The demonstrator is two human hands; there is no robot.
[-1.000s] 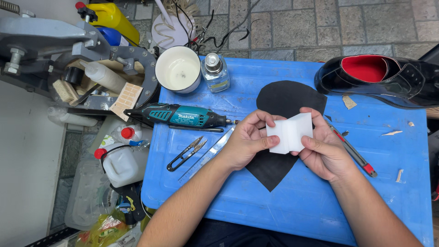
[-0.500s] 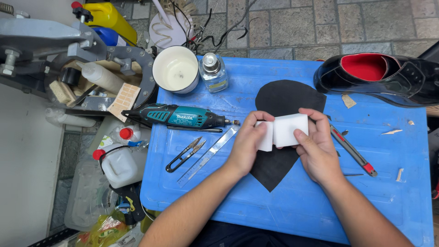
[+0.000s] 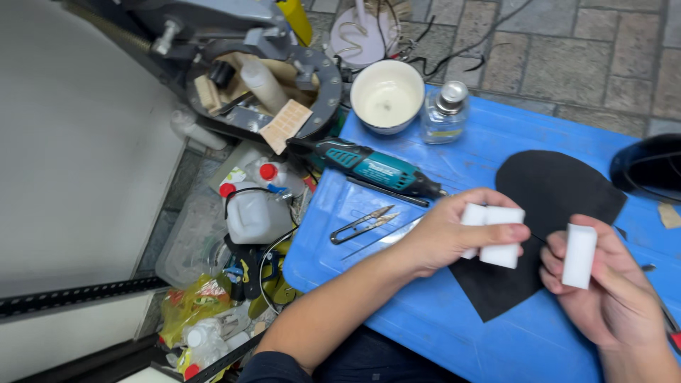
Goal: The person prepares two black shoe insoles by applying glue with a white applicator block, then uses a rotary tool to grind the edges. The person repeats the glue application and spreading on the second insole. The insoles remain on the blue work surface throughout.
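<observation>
My left hand grips two white foam blocks side by side, held over a black sole-shaped sheet that lies on the blue table top. My right hand holds one separate white foam block upright between thumb and fingers, a little to the right of the other two. The two hands are apart.
On the table lie a teal rotary tool, thread snips, a white bowl and a small clear glass bottle. A black shoe sits at the right edge. Left of the table are white jugs and a metal machine.
The white foam was held together by both hands; now one block is pulled away in my right hand and two stay in my left. The camera view has shifted left.
</observation>
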